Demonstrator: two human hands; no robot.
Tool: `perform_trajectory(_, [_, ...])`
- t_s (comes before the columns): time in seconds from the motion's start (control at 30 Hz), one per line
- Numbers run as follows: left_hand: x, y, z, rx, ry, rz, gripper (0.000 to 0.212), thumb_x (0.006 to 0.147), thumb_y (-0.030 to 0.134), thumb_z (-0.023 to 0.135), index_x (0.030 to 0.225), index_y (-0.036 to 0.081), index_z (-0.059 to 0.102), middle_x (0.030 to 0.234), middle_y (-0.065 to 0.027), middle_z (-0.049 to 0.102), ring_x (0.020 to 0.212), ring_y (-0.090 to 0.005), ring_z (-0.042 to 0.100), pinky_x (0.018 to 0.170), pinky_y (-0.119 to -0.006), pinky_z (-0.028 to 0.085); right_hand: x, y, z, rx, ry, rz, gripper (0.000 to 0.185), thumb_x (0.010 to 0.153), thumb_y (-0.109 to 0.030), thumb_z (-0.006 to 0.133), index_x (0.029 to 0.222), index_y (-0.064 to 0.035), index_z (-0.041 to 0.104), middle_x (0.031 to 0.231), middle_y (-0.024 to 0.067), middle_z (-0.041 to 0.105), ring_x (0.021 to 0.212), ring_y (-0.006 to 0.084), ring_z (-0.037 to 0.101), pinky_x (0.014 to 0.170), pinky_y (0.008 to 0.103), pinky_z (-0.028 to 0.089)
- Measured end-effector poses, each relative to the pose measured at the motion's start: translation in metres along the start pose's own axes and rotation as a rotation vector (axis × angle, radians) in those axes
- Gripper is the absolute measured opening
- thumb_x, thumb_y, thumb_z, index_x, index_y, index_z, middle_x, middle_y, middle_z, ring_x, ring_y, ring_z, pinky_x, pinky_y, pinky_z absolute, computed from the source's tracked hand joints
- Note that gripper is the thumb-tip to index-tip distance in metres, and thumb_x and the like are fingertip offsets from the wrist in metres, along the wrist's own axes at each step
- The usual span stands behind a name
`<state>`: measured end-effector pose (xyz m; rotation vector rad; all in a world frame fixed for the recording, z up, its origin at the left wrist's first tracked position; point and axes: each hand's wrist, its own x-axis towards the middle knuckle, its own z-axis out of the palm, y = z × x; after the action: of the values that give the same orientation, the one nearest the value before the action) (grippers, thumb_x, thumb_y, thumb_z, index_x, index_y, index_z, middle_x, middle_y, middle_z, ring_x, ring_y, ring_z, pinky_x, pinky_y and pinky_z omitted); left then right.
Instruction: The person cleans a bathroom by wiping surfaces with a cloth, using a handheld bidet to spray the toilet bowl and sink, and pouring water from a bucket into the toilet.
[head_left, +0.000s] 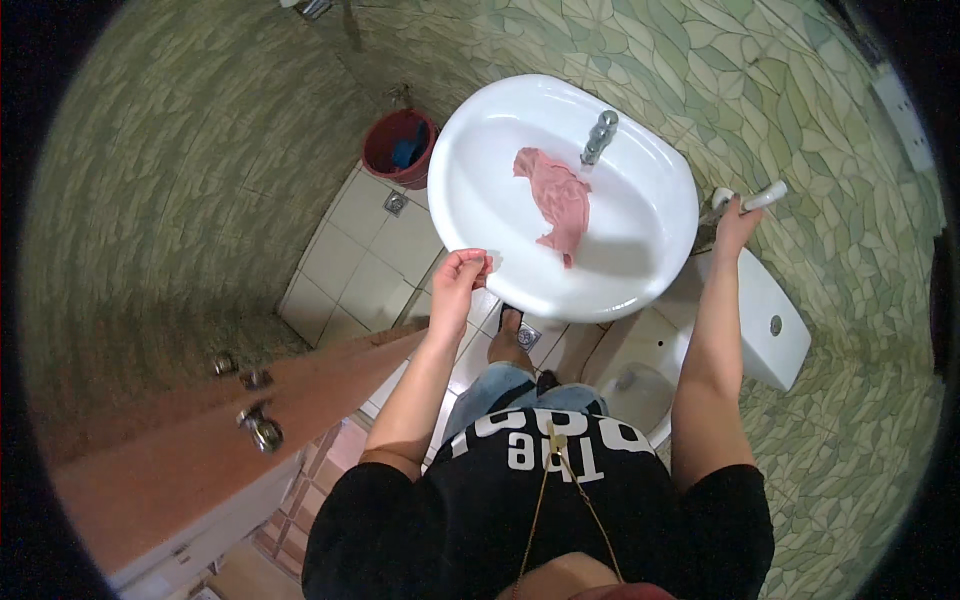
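A crumpled wet-looking pink cloth (561, 199) lies inside the white oval washbasin (637, 304), below and to the left of the chrome faucet (600, 136). At the basin's near-left rim is my left hand (463, 274), its fingers curled in with nothing seen in them. My right hand (739, 219) reaches past the basin's right side towards the tiled wall. Its fingers are closed on a white cylindrical object (766, 196), whose exact kind I cannot tell. Part of that object is hidden by the fingers.
A dark red bucket (401, 176) with something blue inside stands on the floor left of the basin. At the right are a toilet tank (772, 352) and toilet bowl (634, 397). A brown door (225, 450) with a metal knob stands at lower left. Floor drains (395, 202) are set in the tiles.
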<state>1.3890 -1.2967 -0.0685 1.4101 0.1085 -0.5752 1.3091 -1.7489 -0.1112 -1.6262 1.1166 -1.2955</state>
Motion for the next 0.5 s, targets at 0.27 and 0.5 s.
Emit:
perform_trajectory(0.27, [0.14,0.052,0.044,0.171,-0.21,0.13,0.015,0.083,0.013,0.056,0.093,0.004,0.059,0.086,-0.0038,0.062,0.079,-0.0091,0.056,0.072,-0.022,0.043,0.004,-0.066,-0.053,0.016,-0.019,-0.301,0.02,0.09,-0.011,0.046,0.107,-0.0001,0.049,0.099,0.0102,0.056,0.089,0.0185,0.054,0.082,0.0319,0.043])
perform_trajectory(0.5, [0.241,-0.022,0.11,1.204,-0.412,0.837,0.019,0.069,0.01,0.059,0.087,0.007,0.065,0.091,-0.0107,0.062,0.089,-0.0271,0.054,0.08,-0.04,0.042,-0.106,-0.109,-0.089,0.207,-0.605,0.38,0.06,0.082,-0.054,0.046,0.107,0.0001,0.052,0.092,0.0098,0.056,0.074,0.0167,0.052,0.062,0.0293,0.045])
